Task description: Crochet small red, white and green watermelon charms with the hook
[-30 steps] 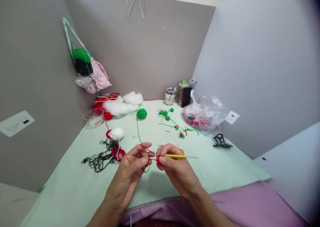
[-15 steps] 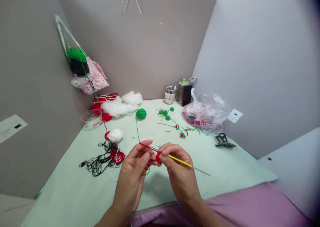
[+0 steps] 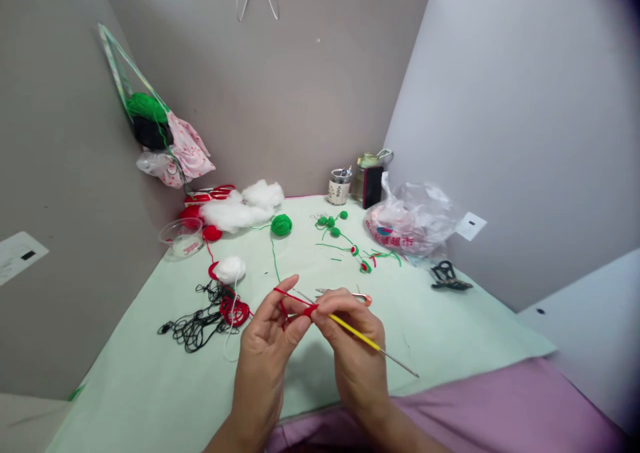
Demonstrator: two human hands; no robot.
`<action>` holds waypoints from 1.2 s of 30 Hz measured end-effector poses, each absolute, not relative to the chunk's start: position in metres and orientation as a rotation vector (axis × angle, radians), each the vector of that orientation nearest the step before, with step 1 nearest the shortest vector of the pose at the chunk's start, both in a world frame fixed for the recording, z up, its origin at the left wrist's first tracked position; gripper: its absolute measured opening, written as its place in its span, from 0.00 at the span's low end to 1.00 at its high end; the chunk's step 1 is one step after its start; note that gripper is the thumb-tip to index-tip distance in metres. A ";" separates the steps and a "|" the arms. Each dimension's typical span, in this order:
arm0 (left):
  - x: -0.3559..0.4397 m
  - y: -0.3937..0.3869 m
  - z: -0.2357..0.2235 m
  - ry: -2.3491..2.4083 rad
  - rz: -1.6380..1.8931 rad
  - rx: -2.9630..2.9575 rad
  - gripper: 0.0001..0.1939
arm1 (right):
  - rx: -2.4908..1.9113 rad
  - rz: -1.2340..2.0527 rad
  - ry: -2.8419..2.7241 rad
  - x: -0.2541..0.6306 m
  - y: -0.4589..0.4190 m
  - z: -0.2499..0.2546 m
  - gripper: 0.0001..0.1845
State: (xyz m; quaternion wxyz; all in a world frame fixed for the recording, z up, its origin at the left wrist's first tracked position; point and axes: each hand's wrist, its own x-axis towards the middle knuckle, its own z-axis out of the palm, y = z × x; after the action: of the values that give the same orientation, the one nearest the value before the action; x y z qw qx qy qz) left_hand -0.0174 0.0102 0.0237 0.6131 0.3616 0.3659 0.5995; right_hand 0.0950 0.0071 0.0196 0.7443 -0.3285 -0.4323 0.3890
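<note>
The left hand (image 3: pixel 263 350) pinches the red piece (image 3: pixel 309 311), index finger raised, probably so the yarn (image 3: pixel 295 297) looped over it runs taut. The right hand (image 3: pixel 357 363) pinches the hook (image 3: pixel 355 333) close to the piece, likely for control. The piece sits between both hands, above the worktop (image 3: pixel 440 333).

Light is even, fairly bright | right panel (image 3: pixel 505 126) reads paler than left panel (image 3: pixel 55 140) | soft shadow lies on bench (image 3: pixel 450 333) beneath hands (image 3: pixel 263 353) | plastic bag (image 3: pixel 417 223) glints | edges stretch, upper-right corner darkens | red yarn (image 3: pixel 310 310) seems slightly blurred
</note>
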 end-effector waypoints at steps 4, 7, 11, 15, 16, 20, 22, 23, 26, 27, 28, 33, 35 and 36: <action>-0.018 0.010 0.021 0.849 1.397 0.836 0.21 | -0.766 0.664 -1.087 0.098 0.004 0.018 0.07; -0.016 0.011 0.019 0.853 1.404 0.844 0.21 | -0.787 0.606 -1.130 0.101 0.002 0.016 0.09; -0.010 0.011 0.019 0.858 1.419 0.833 0.21 | -0.830 0.505 -1.177 0.103 0.001 0.011 0.10; -0.007 0.012 0.018 0.900 1.438 0.829 0.21 | -0.855 0.437 -1.228 0.105 0.001 0.006 0.10; -0.007 0.012 0.018 0.912 1.437 0.825 0.21 | -0.860 0.429 -1.236 0.106 0.002 0.006 0.09; -0.008 0.010 0.020 0.906 1.397 0.797 0.24 | -0.872 0.457 -1.232 0.108 0.002 0.009 0.07; -0.009 0.010 0.022 0.889 1.365 0.780 0.25 | -0.862 0.565 -1.212 0.111 0.002 0.012 0.05; -0.010 0.010 0.022 0.882 1.355 0.769 0.26 | -0.855 0.655 -1.195 0.112 0.002 0.014 0.03; -0.013 0.010 0.024 0.864 1.341 0.738 0.27 | -0.858 0.934 -1.104 0.116 0.003 0.016 0.04; -0.013 0.010 0.025 0.855 1.337 0.734 0.27 | -0.863 0.972 -1.079 0.118 0.003 0.015 0.05; -0.013 0.010 0.025 0.845 1.329 0.734 0.27 | -0.870 0.973 -1.067 0.119 0.004 0.014 0.06; -0.011 0.009 0.024 0.825 1.291 0.750 0.29 | -0.790 0.890 -1.091 0.124 0.008 0.010 0.08; -0.011 0.009 0.022 0.824 1.282 0.761 0.29 | -0.758 0.889 -1.145 0.125 0.008 0.009 0.09; -0.011 0.009 0.021 0.824 1.287 0.766 0.29 | -0.771 0.838 -1.204 0.126 0.007 0.008 0.09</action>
State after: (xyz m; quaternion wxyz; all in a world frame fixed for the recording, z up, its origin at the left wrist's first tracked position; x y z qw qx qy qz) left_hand -0.0114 0.0088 0.0210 0.6563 0.3380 0.3638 0.5681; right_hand 0.1256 0.0074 0.0083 0.6759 -0.3429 -0.5355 0.3726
